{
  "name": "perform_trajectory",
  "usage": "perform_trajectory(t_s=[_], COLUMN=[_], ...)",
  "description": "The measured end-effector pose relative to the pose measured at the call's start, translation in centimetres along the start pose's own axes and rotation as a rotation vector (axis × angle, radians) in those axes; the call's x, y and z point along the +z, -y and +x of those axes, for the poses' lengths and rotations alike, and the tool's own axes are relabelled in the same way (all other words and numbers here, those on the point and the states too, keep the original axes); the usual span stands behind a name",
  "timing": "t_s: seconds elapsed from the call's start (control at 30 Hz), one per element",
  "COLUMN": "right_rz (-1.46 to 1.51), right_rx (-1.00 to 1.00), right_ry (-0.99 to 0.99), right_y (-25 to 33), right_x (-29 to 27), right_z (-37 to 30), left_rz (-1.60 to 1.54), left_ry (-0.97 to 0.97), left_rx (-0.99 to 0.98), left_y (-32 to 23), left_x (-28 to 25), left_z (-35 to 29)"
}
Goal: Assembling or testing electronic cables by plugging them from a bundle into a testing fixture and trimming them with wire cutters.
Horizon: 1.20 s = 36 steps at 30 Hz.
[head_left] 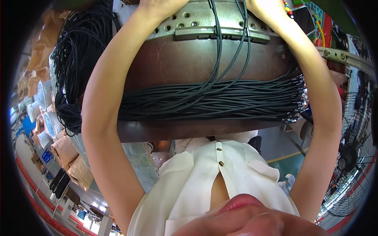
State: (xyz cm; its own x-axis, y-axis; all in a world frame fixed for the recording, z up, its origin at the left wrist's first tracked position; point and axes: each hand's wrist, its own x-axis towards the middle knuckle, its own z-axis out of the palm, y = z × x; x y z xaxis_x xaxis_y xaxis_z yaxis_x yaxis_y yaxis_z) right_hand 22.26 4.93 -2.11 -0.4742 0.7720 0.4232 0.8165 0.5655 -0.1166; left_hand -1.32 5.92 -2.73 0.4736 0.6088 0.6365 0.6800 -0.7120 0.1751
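Both my arms reach forward over a brown worktable (153, 67). At the top edge, my left hand (165, 4) and my right hand (264, 7) are cut off by the frame, so their fingers and anything in them are hidden. Between them lies a metal plate with holes (202, 17), part of a machine, with a slim metal bar (189, 35) along its near side. A few dark cables (218, 59) run from between my hands over the bar toward me. They join a thick bundle of dark cables (204, 100) lying across the table, its shiny ends at the right.
A heap of black cables (84, 43) hangs at the left, near brown paper bags (65, 151) and white tubs (43, 94). To the right are a dark flat device (303, 19), a red knob (317, 42), a metal rail (342, 56) and a caged fan (348, 157).
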Motion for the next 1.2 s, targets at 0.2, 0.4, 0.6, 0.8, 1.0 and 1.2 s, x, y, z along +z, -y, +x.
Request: perform_trajectory(t_s=[0.2, 0.4, 0.6, 0.8, 1.0, 1.2], right_rz=[0.064, 0.034, -0.017, -0.057, 0.230, 0.353], right_rx=[0.059, 0.410, 0.222, 0.243, 0.143, 0.431], right_ry=[-0.041, 0.219, 0.132, 0.258, 0.149, -0.428], right_y=[-1.2, 0.0, 0.2, 0.1, 1.1, 2.5], right_x=[0.7, -0.6, 0.3, -2.2, -4.8, -14.4], right_z=[-0.5, 0.3, -0.6, 1.8, -1.1, -23.7], left_rz=[-0.001, 0.045, -0.040, -0.201, 0.112, -1.288], left_ry=[0.052, 0.071, 0.087, 0.116, 0.154, 1.153], left_rx=[-0.121, -0.153, -0.178, -0.158, -0.049, -0.501], left_y=[0.6, 0.5, -0.4, 0.0, -1.7, -9.1], left_x=[0.0, -0.2, -0.1, 0.2, -3.5, -18.7], left_z=[-0.5, -0.7, -0.7, 0.4, -2.0, -15.9])
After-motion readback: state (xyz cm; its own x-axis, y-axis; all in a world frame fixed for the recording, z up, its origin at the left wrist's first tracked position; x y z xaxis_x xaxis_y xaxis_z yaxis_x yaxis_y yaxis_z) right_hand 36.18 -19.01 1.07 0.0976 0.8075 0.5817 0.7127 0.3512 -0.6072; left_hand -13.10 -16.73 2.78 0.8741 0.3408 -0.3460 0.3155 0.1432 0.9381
